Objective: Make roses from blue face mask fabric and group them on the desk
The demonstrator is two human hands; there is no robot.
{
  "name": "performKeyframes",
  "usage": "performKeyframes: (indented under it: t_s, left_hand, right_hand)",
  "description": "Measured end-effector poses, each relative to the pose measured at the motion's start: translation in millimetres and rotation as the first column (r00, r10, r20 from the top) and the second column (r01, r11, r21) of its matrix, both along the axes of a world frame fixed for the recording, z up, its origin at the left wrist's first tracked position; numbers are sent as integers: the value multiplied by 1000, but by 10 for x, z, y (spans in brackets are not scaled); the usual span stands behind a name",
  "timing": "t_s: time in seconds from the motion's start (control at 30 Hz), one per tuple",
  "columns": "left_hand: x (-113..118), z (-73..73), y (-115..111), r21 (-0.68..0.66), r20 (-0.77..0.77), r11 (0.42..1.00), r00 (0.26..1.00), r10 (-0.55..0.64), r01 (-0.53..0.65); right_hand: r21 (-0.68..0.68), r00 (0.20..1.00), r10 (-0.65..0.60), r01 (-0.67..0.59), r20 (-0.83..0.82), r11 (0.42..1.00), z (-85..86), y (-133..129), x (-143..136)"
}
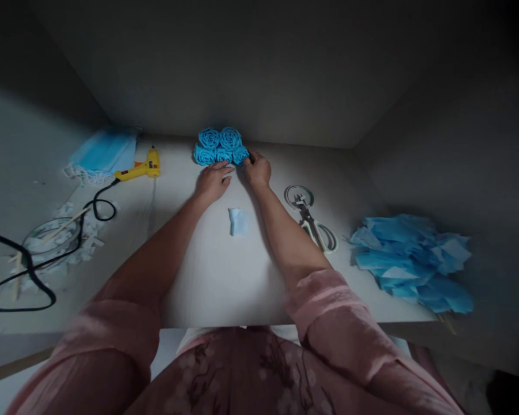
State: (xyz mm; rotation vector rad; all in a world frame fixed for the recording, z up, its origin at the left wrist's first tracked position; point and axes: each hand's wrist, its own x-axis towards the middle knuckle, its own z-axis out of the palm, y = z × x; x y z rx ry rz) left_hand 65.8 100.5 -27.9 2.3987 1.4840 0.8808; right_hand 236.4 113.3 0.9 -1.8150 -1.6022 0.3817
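Note:
Several blue rolled fabric roses (230,138) sit packed together in two rows at the back of the table, near the wall. My left hand (214,183) rests in front of the cluster, fingers stretched out and touching the front middle rose. At the right end of the front row, my right hand (258,170) has its thumb and fingers closed on the edge of a blue fabric rose (241,155). A small pale blue piece of fabric (239,222) lies on the table between my forearms.
On the left are stacked blue face masks (101,154), a yellow glue gun (149,163) with a looping black cord, and white scraps (90,245) around a ring. To the right lie scissors (311,222) over a tape roll (299,197) and a blue fabric pile (410,256).

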Motion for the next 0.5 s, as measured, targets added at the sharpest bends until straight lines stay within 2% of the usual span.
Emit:
performKeyframes:
  t_s: [0.17, 0.27, 0.4, 0.5]
  left_hand:
    - [9, 12, -1, 40, 74, 998, 997, 38, -41]
    - [-49, 55, 17, 102, 182, 979, 971, 156, -176]
    - [-251, 67, 132, 104, 450, 897, 824, 344, -431]
    - [-401, -9, 284, 11, 570, 848, 700, 430, -530]
  right_hand:
    - [49, 990, 13, -6, -144, 999, -93, 83, 38]
    - [80, 980, 7, 10, -200, 997, -112, 104, 52]
    - [89, 965, 0, 24, -263, 996, -107, 109, 61]
    - [64, 963, -26, 44, -267, 997, -96, 101, 59]
